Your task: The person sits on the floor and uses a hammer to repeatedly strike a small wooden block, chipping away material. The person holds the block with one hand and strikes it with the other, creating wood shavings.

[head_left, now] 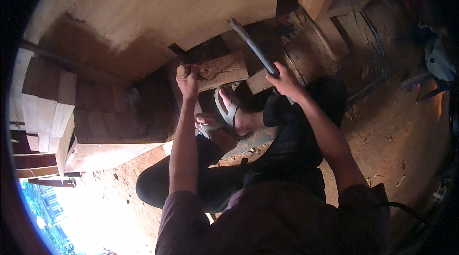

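My left hand (pixel 188 85) is closed round a tool with a round wooden handle end (pixel 181 71). A small dark flat piece (pixel 176 48) shows just beyond that fist; whether it belongs to the tool I cannot tell. Right beside the fist lies a wooden block (pixel 224 69) with a rough, gouged top. My right hand (pixel 285 83) grips a long, slightly bent grey bar (pixel 253 47) near its lower part. The bar slants away toward the far left, and its near end passes below the hand by my knee.
A large pale wooden panel (pixel 158 6) spans the far side. Stacked boards (pixel 50 97) stand at the left. Planks and scraps (pixel 330 40) lie at the far right, above bare earth (pixel 382 145). My sandalled feet (pixel 232 111) are close to the block. Bright daylight enters at lower left.
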`<move>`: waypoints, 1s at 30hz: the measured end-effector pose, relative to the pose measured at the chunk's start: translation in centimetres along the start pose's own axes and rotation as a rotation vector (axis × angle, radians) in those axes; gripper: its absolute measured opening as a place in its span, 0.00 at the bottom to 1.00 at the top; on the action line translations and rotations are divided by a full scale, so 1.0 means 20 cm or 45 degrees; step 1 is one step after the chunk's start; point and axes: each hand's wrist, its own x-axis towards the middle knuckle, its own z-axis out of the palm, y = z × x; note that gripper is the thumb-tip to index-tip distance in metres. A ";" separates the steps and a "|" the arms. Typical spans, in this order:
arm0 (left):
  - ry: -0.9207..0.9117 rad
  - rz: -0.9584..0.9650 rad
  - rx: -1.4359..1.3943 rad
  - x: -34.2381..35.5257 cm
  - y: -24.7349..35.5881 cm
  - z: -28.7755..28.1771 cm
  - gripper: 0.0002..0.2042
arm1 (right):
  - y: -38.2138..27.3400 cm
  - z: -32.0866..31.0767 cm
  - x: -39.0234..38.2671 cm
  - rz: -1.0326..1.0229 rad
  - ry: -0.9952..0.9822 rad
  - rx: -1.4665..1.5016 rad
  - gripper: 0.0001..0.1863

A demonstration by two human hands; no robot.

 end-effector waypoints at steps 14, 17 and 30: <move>-0.067 -0.026 0.159 0.04 0.04 0.00 0.05 | -0.02 0.01 -0.19 0.289 -0.384 0.065 0.11; -0.113 -0.045 0.096 0.05 0.00 -0.04 0.04 | -0.04 0.03 -0.20 0.225 -0.353 0.032 0.11; -0.110 -0.134 0.062 0.01 -0.04 -0.05 0.06 | -0.14 -0.02 -0.22 0.414 -0.446 0.048 0.13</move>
